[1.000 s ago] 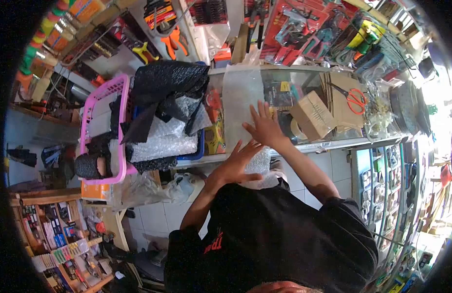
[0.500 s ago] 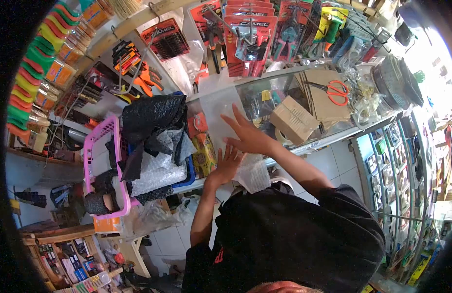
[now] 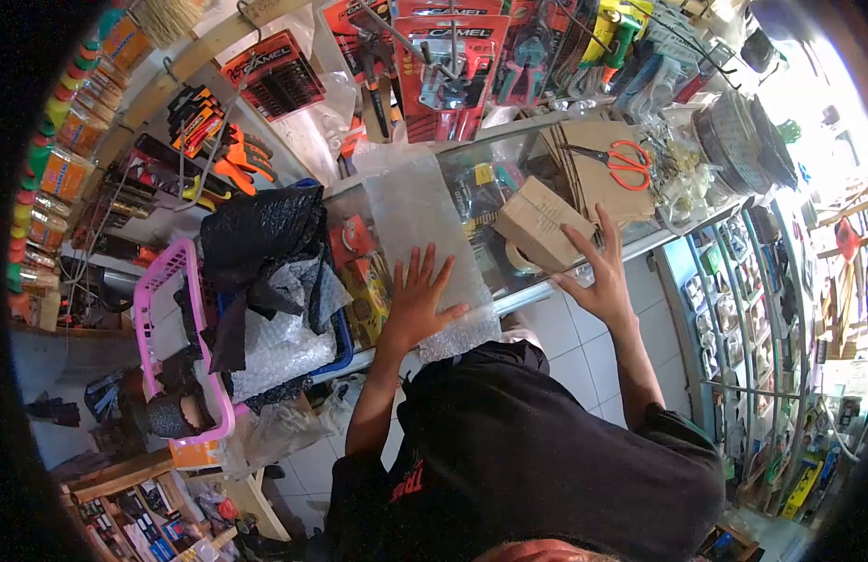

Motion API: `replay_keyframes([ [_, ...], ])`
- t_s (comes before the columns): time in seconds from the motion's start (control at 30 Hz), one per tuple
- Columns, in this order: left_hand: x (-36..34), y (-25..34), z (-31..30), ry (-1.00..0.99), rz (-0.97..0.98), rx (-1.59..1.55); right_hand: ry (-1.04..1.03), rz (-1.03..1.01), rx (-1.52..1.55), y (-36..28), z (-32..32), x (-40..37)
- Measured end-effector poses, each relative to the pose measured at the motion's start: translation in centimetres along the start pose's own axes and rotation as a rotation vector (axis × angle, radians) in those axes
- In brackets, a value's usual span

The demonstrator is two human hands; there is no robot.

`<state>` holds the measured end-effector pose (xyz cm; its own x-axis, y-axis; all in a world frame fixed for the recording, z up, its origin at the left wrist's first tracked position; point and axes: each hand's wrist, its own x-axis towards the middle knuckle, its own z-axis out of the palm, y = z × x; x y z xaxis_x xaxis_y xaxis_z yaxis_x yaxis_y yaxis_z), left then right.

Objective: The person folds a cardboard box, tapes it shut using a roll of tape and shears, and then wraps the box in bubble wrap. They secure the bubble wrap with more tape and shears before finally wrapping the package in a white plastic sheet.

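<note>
A strip of bubble wrap (image 3: 420,206) lies across the glass counter, its near end hanging over the front edge. My left hand (image 3: 418,304) rests on it with spread fingers. My right hand (image 3: 598,272) is at the front right corner of a brown cardboard box (image 3: 539,225), thumb and fingers apart; whether they touch the box is hard to tell. Partly under the box's near side is a roll of tape (image 3: 522,259). Behind the box, orange-handled scissors (image 3: 626,165) lie on flat brown cardboard (image 3: 598,145).
A pink basket (image 3: 145,318) and a blue tray (image 3: 340,348) with black plastic (image 3: 265,229) and more bubble wrap (image 3: 289,351) stand at left. Packaged tools (image 3: 452,80) hang behind the counter. Wire mesh rolls (image 3: 738,140) stand at right.
My right hand has moved right, from the bubble wrap to the box. My left hand has shifted slightly and lies spread on the wrap. The view has shifted, and the tape roll now shows.
</note>
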<state>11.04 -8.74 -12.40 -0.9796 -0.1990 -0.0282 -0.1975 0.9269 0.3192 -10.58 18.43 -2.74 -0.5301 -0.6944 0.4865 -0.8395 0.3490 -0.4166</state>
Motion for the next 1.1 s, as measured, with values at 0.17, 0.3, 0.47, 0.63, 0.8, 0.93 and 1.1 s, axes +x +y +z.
replay_keyframes([
  [0.17,-0.4,0.2,0.4,-0.019,-0.009,0.018,-0.075,0.139,0.196,1.1,1.7,-1.1],
  [0.3,-2.0,0.9,1.1,0.034,-0.013,0.054,-0.05,0.115,0.181,1.9,2.1,-1.3],
  [0.47,-5.7,2.6,1.9,0.069,-0.032,0.05,-0.031,0.102,0.271,2.6,2.5,-0.7],
  [0.63,-9.2,4.0,0.3,-0.026,-0.024,-0.094,-0.096,0.026,0.407,1.7,3.0,2.1],
  [0.8,-11.2,2.7,0.1,-0.026,0.026,-0.144,-0.281,-0.207,0.435,-0.7,4.5,6.6],
  [0.93,-13.2,2.0,-0.9,-0.127,0.025,-0.132,-0.568,-0.263,0.465,-4.1,7.2,9.4],
  [1.1,-14.4,1.3,2.3,0.041,0.026,-0.001,-0.617,-0.453,0.589,-4.0,11.5,9.6],
])
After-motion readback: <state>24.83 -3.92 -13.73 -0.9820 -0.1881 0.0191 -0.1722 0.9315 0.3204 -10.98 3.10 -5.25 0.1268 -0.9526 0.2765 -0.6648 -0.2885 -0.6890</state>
